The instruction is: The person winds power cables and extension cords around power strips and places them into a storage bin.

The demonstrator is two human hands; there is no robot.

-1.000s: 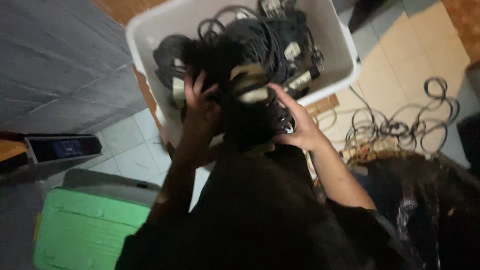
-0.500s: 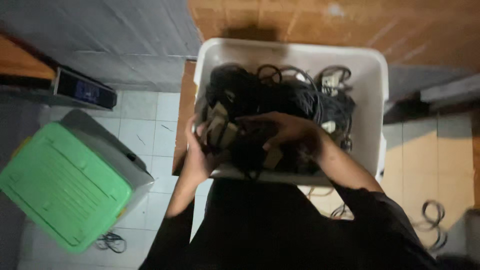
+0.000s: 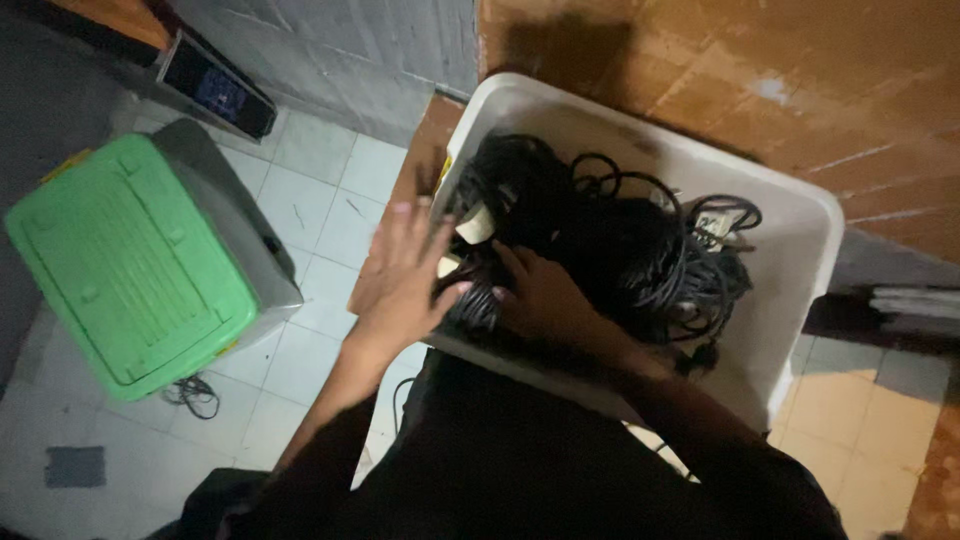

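A white plastic bin (image 3: 800, 270) stands in front of me, filled with a tangle of black cables (image 3: 610, 240) and a few pale plugs. My left hand (image 3: 405, 275) lies flat with fingers spread over the bin's near left rim, touching cables there. Inside the bin, my right hand (image 3: 545, 295) rests on the cable pile with its fingers curled into the black cords. Whether it truly grips them is unclear in the dim, blurred view.
A grey storage box with a green lid (image 3: 130, 260) stands on the tiled floor to the left, a loose black cable (image 3: 190, 395) beside it. A dark flat device (image 3: 215, 90) leans near the grey wall. Brown wooden surface (image 3: 750, 70) lies behind the bin.
The view has swung, so the bin now sits further right. My left hand has come off the plugs and spread over the bin's rim; my right hand has sunk lower into the cables.
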